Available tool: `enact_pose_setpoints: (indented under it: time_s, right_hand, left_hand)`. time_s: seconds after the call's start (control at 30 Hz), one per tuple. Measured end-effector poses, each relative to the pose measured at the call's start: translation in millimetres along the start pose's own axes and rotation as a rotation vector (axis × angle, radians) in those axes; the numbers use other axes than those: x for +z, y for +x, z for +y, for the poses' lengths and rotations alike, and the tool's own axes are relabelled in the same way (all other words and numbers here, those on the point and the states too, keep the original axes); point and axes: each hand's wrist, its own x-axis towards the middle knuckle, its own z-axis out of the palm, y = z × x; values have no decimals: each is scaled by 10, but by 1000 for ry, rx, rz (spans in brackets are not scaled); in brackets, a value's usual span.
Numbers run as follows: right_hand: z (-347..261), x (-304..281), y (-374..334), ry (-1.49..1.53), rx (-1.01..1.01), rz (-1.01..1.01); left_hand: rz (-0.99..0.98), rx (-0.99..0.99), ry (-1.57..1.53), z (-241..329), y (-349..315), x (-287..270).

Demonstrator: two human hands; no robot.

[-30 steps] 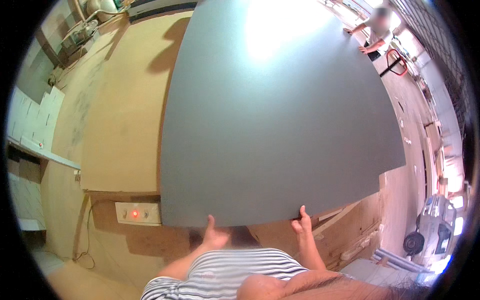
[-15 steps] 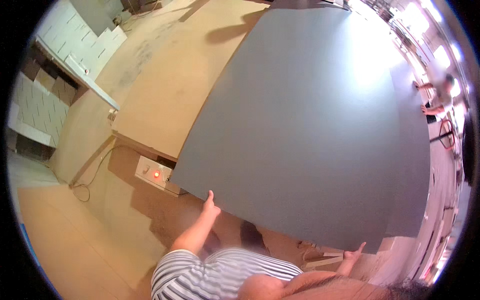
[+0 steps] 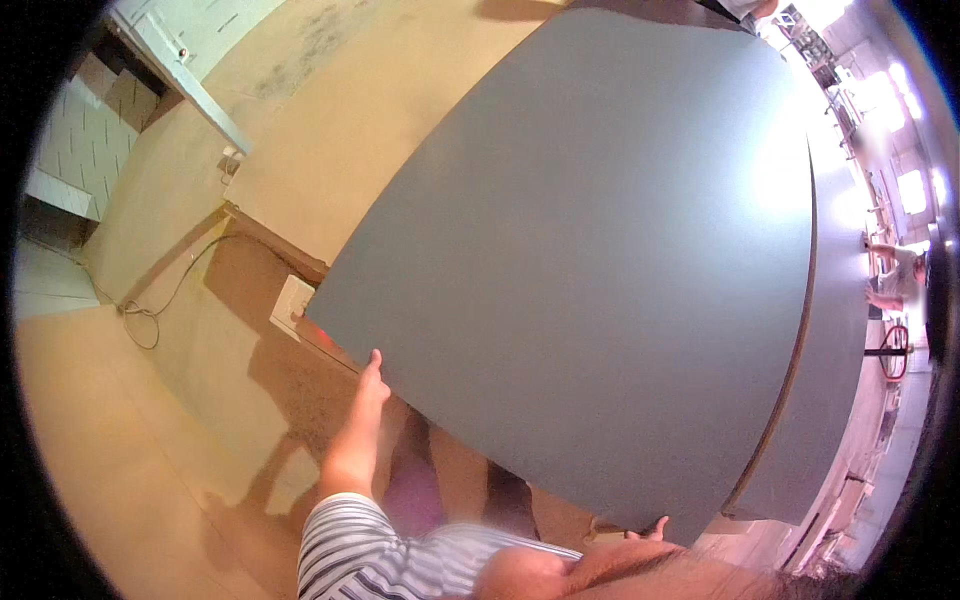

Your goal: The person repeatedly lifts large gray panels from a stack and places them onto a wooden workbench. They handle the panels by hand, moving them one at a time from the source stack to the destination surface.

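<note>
A large flat grey panel (image 3: 560, 250) spreads across the middle of the view, its near edge toward me. My left hand (image 3: 372, 381) grips that edge close to the left corner, thumb on top and fingers hidden underneath. Near the right end of the same edge, my right hand (image 3: 652, 530) holds the panel, its thumb showing above and the rest mostly hidden. A second grey panel (image 3: 835, 300) lies along the right side, a brown edge line dividing the two.
Left of the panel is a tan board surface (image 3: 330, 170). A white switch box (image 3: 292, 304) sits by its near left corner, and a cable (image 3: 190, 275) runs on the floor. Another person (image 3: 895, 278) is at the far right, near a red-framed handle (image 3: 893, 353). Someone's light sleeve (image 3: 742, 8) shows at the top.
The held panel has shifted left along with both my hands, covering more of the tan board and switch box. Its right edge now stands apart from that of the second grey panel.
</note>
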Motion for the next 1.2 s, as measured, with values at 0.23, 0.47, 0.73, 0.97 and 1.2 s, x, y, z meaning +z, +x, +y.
enact_pose_setpoints:
  time_s: [0.23, 0.47, 0.73, 0.97, 1.2]
  right_hand:
    - [412, 27, 58, 8, 136, -34]
    - [1352, 1106, -46, -100, 127, 141]
    - [2317, 1915, 24, -61, 27, 186]
    - [2855, 2071, 997, 68, 93, 0]
    - [3281, 2348, 1229, -144, 193, -16]
  left_hand:
    - [71, -7, -30, 692, 176, -204]
    - [35, 108, -118, 1302, 290, -398]
    - [-398, 4, -379, -379, -903, 503]
    - [-84, -132, 64, -1784, -713, 697]
    - [172, -49, 154, -1660, 206, 709]
